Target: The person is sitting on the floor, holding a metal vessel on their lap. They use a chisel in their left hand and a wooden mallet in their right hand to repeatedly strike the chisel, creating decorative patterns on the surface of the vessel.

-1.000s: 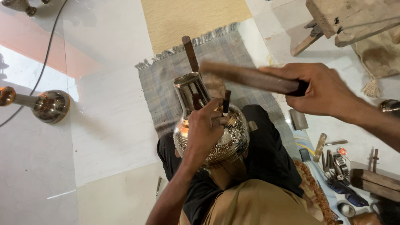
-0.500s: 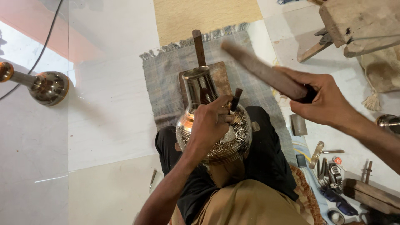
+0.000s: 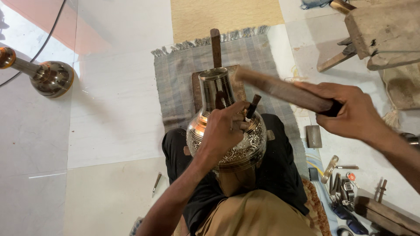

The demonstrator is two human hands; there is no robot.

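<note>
Pale floor tiles (image 3: 100,131) carry a grey fringed mat (image 3: 175,87), on which the person sits. Centred on the lap stands an embossed metal vase (image 3: 227,131), neck pointing away from the body and resting against a wooden stake (image 3: 215,43) that lies on the mat. Dense relief patterning covers the vase's bulbous body, while the flared neck is smooth and polished. Left hand (image 3: 225,129) lies on the upper shoulder of the vase, its fingers clenched around a short dark punch (image 3: 253,106) that stands tilted with its tip on the metal. Right hand (image 3: 350,113) is raised to the right of the vase, fingers grasping the dark end of a long wooden mallet (image 3: 280,89), whose blurred shaft extends leftward above the punch without touching it. Black fabric (image 3: 284,175) covers the lap beneath the vase. To the right on the floor lie a small metal block (image 3: 313,136), assorted hand tools (image 3: 339,183) and wooden blocks (image 3: 380,35). Well apart at far left rests a second polished metal vessel (image 3: 48,78), lying on its side, with a dark cable (image 3: 48,37) running past it. A thin metal tool (image 3: 156,182) lies on the tiles near the left knee.
</note>
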